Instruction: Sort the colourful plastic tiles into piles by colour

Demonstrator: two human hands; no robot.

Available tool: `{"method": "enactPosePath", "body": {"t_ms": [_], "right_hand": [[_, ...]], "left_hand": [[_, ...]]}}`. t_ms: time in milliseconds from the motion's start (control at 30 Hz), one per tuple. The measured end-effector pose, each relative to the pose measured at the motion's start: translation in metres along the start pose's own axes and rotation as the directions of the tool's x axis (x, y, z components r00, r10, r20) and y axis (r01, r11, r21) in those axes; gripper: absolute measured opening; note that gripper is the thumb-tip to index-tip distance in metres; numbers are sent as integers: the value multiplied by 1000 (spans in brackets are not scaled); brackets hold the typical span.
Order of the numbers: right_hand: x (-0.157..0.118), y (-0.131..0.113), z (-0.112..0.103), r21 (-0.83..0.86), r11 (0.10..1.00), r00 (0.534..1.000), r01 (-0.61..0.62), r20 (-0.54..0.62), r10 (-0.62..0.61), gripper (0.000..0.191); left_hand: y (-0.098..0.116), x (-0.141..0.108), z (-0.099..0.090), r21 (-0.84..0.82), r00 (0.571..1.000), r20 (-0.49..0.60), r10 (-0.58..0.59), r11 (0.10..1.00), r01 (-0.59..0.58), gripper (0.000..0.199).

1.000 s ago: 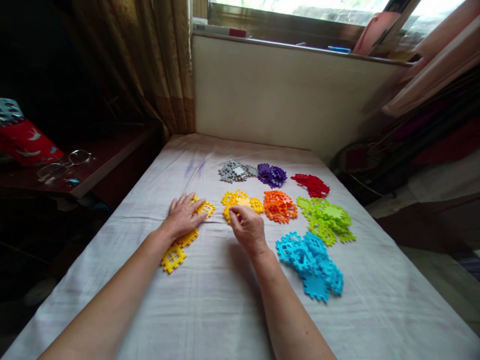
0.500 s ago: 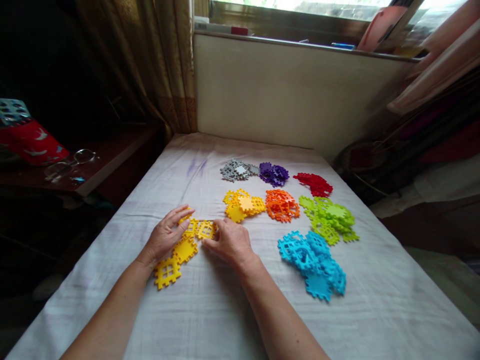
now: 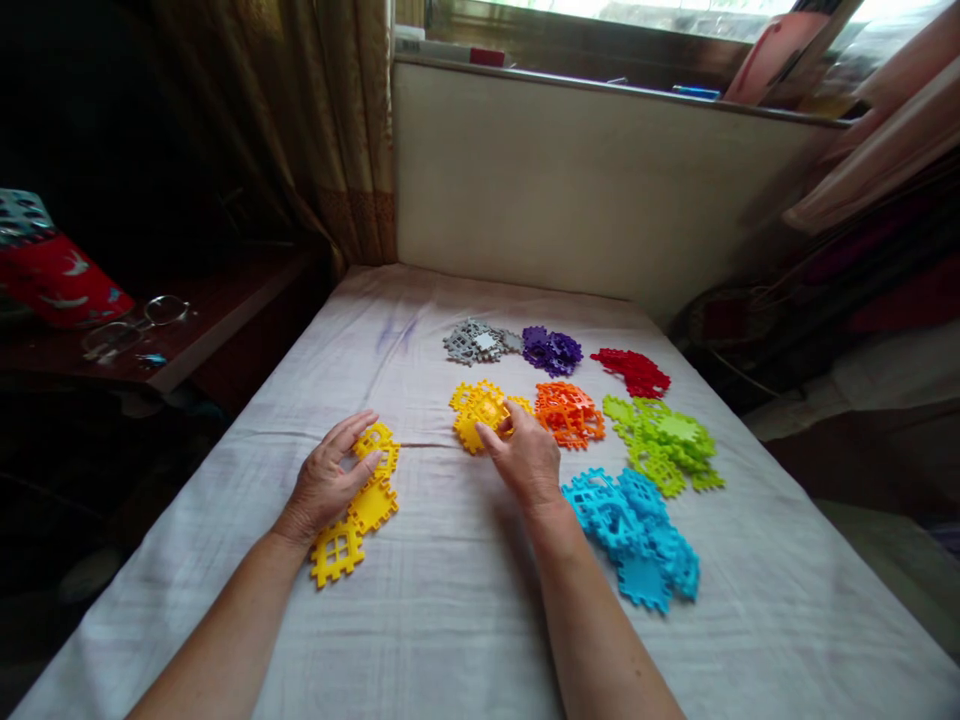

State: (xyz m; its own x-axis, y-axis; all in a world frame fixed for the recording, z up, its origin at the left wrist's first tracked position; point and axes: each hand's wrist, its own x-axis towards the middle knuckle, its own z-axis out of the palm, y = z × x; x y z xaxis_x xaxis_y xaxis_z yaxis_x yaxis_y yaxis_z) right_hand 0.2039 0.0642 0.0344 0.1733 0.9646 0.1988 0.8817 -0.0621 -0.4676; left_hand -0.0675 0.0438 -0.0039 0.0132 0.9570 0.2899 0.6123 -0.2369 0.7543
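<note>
My left hand rests at the left edge of a short row of yellow plastic interlocking tiles, its fingers stretched out and apart. That row has a window tile nearest me, a solid tile in the middle and another window tile at the far end, partly hidden by my fingers. My right hand is over the yellow pile. Its thumb and fingers are closed on the right side of a yellow window tile at the top of that pile.
Orange, blue, lime green, red, purple and grey tile piles lie on the sheet-covered surface. Glasses and a red container sit on a dark side table.
My right hand has moved right and away from me, carrying a yellow window tile from the row onto the yellow pile. My left hand has stayed by the row.
</note>
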Motion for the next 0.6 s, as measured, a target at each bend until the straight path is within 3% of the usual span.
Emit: {"method": "enactPosePath", "body": {"t_ms": [167, 267, 433, 600], "right_hand": [[3, 10, 0, 46, 995, 996, -84, 19, 83, 45], [4, 8, -5, 93, 993, 997, -75, 15, 74, 44], [-1, -9, -6, 179, 981, 998, 69, -15, -67, 21], [-20, -37, 10, 361, 922, 957, 136, 193, -217, 33]], "left_hand": [[2, 0, -1, -11, 1000, -21, 10, 1000, -10, 53], [3, 0, -1, -1, 999, -46, 23, 1000, -23, 54], [9, -1, 3, 52, 992, -71, 100, 994, -96, 60], [24, -4, 10, 111, 961, -18, 276, 956, -273, 62]]}}
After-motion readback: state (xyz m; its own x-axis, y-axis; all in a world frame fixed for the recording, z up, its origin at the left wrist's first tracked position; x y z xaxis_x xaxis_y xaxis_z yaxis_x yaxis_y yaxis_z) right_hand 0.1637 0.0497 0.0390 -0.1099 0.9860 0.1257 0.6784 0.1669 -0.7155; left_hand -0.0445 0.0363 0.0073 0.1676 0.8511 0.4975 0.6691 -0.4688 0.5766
